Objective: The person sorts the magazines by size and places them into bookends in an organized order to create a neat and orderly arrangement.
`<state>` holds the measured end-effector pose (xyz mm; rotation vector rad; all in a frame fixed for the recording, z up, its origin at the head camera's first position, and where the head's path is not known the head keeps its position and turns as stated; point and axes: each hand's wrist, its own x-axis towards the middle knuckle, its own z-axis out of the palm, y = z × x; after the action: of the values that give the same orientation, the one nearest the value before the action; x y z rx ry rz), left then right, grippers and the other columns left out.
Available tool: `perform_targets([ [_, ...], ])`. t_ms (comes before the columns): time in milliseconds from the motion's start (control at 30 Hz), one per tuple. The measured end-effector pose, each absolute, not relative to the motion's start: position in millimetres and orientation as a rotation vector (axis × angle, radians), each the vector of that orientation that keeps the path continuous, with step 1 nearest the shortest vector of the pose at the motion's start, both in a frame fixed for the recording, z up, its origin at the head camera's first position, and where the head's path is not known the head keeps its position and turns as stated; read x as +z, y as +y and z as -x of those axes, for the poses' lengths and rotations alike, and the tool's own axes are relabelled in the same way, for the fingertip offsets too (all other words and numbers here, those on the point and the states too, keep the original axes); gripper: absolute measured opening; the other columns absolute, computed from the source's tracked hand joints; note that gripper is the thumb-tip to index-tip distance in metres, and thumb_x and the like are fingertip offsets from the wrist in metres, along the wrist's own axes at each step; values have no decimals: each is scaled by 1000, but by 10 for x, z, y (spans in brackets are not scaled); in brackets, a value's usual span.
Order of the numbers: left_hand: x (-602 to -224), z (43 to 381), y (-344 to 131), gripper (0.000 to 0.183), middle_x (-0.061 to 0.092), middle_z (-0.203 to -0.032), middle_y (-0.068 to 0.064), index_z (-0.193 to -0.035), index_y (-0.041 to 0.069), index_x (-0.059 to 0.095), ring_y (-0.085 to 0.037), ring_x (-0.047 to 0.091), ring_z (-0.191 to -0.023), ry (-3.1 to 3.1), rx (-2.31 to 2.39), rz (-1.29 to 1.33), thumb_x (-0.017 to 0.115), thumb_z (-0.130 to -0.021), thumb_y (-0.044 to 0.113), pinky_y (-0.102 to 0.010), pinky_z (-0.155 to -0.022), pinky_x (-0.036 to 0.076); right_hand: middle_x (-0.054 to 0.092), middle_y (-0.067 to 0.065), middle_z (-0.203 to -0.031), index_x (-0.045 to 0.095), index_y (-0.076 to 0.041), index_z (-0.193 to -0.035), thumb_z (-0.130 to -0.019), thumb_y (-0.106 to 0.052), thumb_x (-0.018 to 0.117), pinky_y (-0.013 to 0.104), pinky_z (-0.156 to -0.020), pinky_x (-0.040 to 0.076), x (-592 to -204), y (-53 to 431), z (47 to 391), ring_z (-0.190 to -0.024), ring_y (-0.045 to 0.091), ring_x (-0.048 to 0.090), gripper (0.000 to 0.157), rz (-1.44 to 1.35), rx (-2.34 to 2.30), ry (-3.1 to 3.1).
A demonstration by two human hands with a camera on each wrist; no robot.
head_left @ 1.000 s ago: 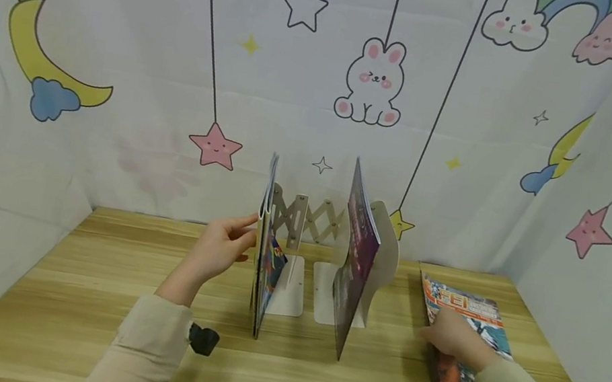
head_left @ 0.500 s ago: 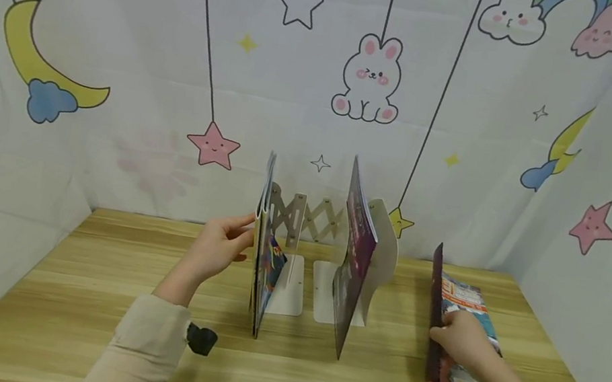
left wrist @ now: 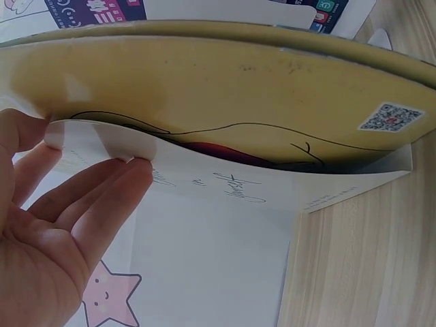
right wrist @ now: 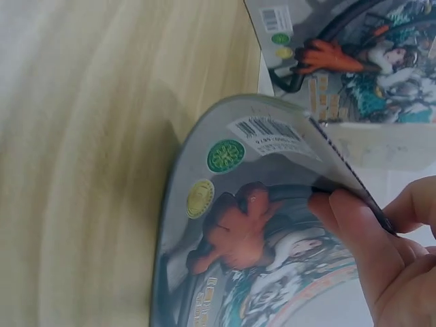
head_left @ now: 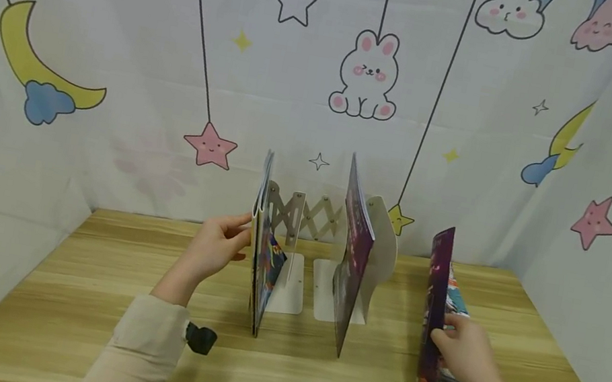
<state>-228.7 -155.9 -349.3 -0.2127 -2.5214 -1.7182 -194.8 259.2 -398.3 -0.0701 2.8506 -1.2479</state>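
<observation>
My left hand (head_left: 213, 246) is at the left side of an expandable metal bookend. In the left wrist view its fingers pinch the curved edge of the bookend's white end panel (left wrist: 225, 184), with thin lettering on it. A yellow-backed magazine (left wrist: 204, 75) stands against that panel. My right hand (head_left: 465, 349) grips a dark purple magazine (head_left: 434, 309) by its edge, between thumb and fingers, upright and bent. The right wrist view shows its grey side with an orange-red figure and a barcode. Another magazine (right wrist: 368, 61) lies flat on the table beyond it.
Inside the bookend another purple magazine (head_left: 356, 248) leans by the right end panel (head_left: 388, 240). Its white base plates (head_left: 288, 290) rest on the wooden table (head_left: 105, 319). A white cartoon-print curtain (head_left: 152, 54) stands behind and at both sides.
My right hand has lifted the purple magazine from lying over the other one to upright, moving it slightly left. The left hand has stayed at the bookend.
</observation>
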Motion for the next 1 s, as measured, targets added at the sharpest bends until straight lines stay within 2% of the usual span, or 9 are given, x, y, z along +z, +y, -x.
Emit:
perform_targets([
  [233,-3507,2302,-1562,46,57,-129,-23,-142,7,42,-32,61,-109,-2520,-1728,191,51,-98,20,-39,-82,57,62,36,-109,39,20,-131,-91,-8,47,28,-56,57,-3954,2553,1819,-73,21,68,49,83,-1265,2897],
  [333,-3509,2303,-1560,46,58,-128,-23,-141,6,43,-32,62,-109,-2515,-1730,185,52,-98,20,-39,-82,58,59,38,-112,36,22,-132,-92,-9,46,30,-59,58,-3938,2548,1762,-78,26,69,51,89,-1246,2921],
  [467,-3504,2299,-1556,46,58,-127,-23,-141,6,43,-32,61,-109,-2516,-1730,181,52,-98,20,-38,-81,58,60,38,-110,39,21,-130,-92,-9,48,30,-59,58,-3933,2536,1691,-87,34,69,49,102,-1237,2980],
  [600,-3495,2293,-1551,46,58,-127,-22,-141,7,43,-32,62,-108,-2518,-1735,179,52,-98,20,-38,-80,58,65,34,-102,46,19,-126,-92,-8,51,25,-51,54,-3937,2521,1637,-76,27,70,44,111,-1263,3041],
  [700,-3495,2293,-1549,46,58,-127,-23,-141,7,44,-31,62,-107,-2511,-1742,178,53,-98,21,-38,-80,58,69,28,-92,47,17,-125,-92,-8,51,23,-41,47,-3930,2509,1605,-56,14,62,42,105,-1279,3064],
  [767,-3496,2295,-1548,46,58,-127,-23,-140,6,44,-30,62,-106,-2507,-1746,178,53,-98,21,-37,-79,58,69,29,-92,47,17,-125,-91,-8,51,23,-39,44,-3924,2504,1584,-50,13,59,42,101,-1276,3081],
  [833,-3498,2297,-1548,45,59,-127,-23,-140,6,45,-29,63,-105,-2505,-1744,177,53,-98,21,-37,-78,59,68,31,-94,47,18,-125,-91,-7,52,23,-39,44,-3919,2499,1560,-51,15,61,43,102,-1276,3107],
  [933,-3502,2299,-1547,45,59,-126,-23,-140,6,45,-29,63,-105,-2504,-1744,174,53,-98,20,-37,-78,59,66,34,-97,52,17,-121,-89,-5,54,20,-46,49,-3920,2488,1524,-65,24,69,39,133,-1288,3180],
  [1000,-3503,2299,-1547,45,59,-126,-23,-140,6,45,-29,63,-105,-2505,-1742,172,52,-98,20,-36,-77,59,67,32,-93,56,15,-116,-87,-3,56,18,-48,50,-3917,2473,1504,-67,18,70,34,158,-1323,3220],
])
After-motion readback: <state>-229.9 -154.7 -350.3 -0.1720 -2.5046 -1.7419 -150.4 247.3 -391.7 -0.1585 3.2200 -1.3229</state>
